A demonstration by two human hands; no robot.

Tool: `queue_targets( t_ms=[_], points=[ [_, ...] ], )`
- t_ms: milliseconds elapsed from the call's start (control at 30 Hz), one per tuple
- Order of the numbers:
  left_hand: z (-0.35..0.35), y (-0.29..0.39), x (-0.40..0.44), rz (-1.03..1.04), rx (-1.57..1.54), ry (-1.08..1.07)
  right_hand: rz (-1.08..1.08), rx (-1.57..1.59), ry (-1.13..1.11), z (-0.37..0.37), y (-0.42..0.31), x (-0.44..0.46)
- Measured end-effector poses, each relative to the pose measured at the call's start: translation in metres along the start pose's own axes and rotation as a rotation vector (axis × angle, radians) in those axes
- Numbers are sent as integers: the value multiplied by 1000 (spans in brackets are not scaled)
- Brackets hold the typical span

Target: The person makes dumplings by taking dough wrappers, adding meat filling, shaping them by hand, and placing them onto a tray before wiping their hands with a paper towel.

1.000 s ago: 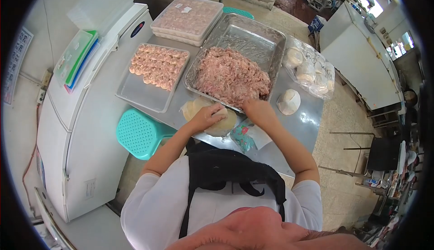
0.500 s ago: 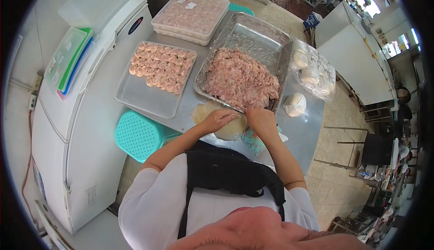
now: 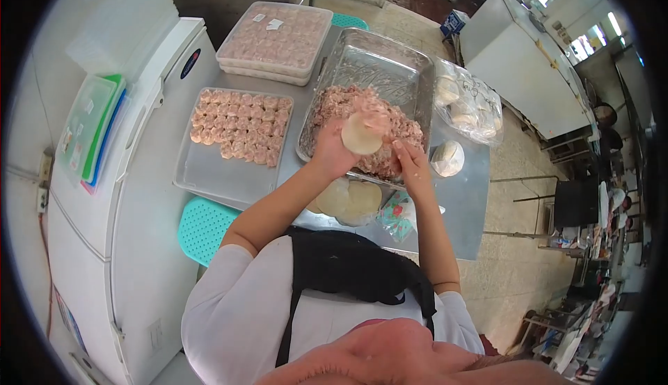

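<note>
Left hand (image 3: 332,150) now up over the metal pan (image 3: 386,51), holding one pale round wrapper (image 3: 362,134); half a second ago both hands were low at the pan's near edge. Right hand (image 3: 412,166) close by, apart from the left, fingertips by the ground meat (image 3: 334,103); whether they grip anything, cannot tell. Other wrappers (image 3: 358,200) lie on the surface (image 3: 456,228). Reading: a single wrapper is separated, with meat within easy reach.
</note>
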State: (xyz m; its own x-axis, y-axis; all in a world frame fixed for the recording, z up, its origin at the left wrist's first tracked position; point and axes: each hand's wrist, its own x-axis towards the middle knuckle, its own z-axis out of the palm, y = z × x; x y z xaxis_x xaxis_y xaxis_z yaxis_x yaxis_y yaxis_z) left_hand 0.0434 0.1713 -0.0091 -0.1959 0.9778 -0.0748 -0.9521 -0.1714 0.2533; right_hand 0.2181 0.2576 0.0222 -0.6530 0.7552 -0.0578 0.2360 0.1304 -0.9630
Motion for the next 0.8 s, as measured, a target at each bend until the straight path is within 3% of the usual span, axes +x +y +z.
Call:
queue_targets(
  t_ms=[33,133,233,333,433,533,633,767,800],
  points=[
    [8,0,9,42,-51,-3,-38,37,40,5,1,0],
    [25,7,15,112,-135,75,-528,-453,95,8,11,-2],
    [16,12,13,145,-106,143,-323,-869,-73,-21,-19,-22],
    [11,11,9,133,-83,184,-236,-992,-79,-22,-55,-40],
    [28,10,1,100,-62,226,-429,-941,-44,-9,-27,-28],
    [29,9,-6,115,-26,302,-259,-1228,-178,-33,-71,-36],
    [27,4,-3,167,6,403,-466,-1092,-92,-28,-74,-45],
    [41,1,-5,155,-140,458,-485,-969,-193,-33,-55,-38],
    [32,2,-5,155,-106,265,-471,-836,-206,-41,-59,-35]
  ],
)
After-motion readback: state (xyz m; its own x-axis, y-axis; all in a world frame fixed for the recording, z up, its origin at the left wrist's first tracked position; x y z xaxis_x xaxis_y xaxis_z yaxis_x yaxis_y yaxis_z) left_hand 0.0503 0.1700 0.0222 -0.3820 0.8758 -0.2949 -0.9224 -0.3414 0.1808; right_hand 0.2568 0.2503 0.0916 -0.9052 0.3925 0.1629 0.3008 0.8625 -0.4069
